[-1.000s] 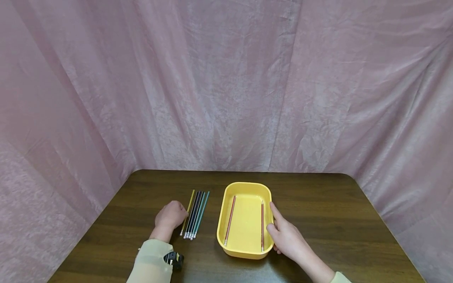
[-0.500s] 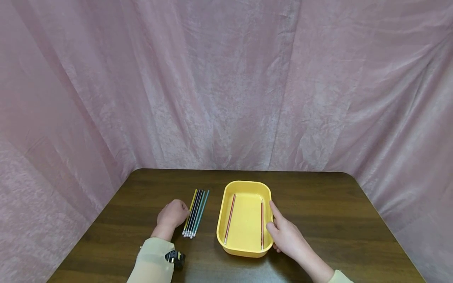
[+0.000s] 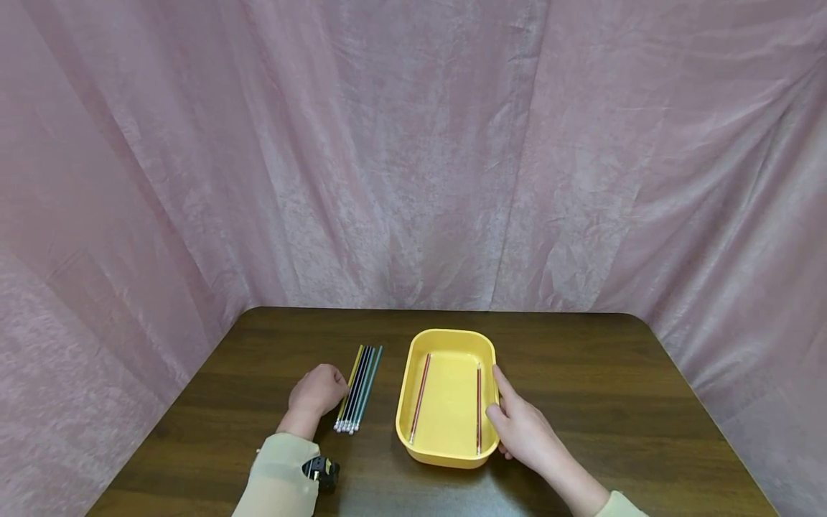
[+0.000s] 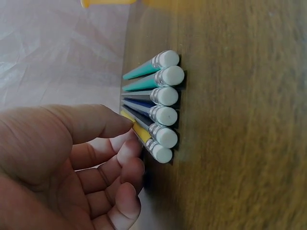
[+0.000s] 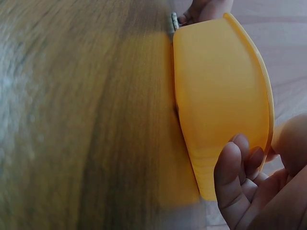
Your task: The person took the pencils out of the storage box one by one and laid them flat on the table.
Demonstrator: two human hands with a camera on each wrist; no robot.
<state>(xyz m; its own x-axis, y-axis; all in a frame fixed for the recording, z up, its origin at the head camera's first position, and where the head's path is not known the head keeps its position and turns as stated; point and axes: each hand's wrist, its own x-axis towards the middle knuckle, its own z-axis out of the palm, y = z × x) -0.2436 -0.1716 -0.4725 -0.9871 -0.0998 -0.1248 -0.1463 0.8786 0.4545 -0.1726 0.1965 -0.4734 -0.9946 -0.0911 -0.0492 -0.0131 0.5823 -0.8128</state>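
Side by side on the table lie several pencils with white erasers: a yellow pencil (image 4: 140, 132), black and dark blue pencils (image 4: 144, 118), and two teal pencils (image 4: 144, 71). My left hand (image 3: 319, 390) pinches the yellow pencil at the row's left edge, thumb on top; its other fingers curl loosely below. A yellow plastic tray (image 3: 446, 459) stands to the right of the row. Inside it are two red pencils, one (image 3: 420, 398) along the left wall and one (image 3: 479, 409) along the right. My right hand (image 3: 526, 431) grips the tray's right wall, thumb over the rim, fingertips (image 5: 229, 158) outside.
The brown wooden table (image 3: 614, 402) extends right of the tray and left of the pencils. Pink curtains (image 3: 413, 158) hang behind and beside it. A small black device (image 3: 321, 472) is strapped at the left wrist.
My left hand has shifted slightly right, bringing the yellow pencil close against the dark pencils, and the row sits tighter. The right hand keeps its grip on the tray.
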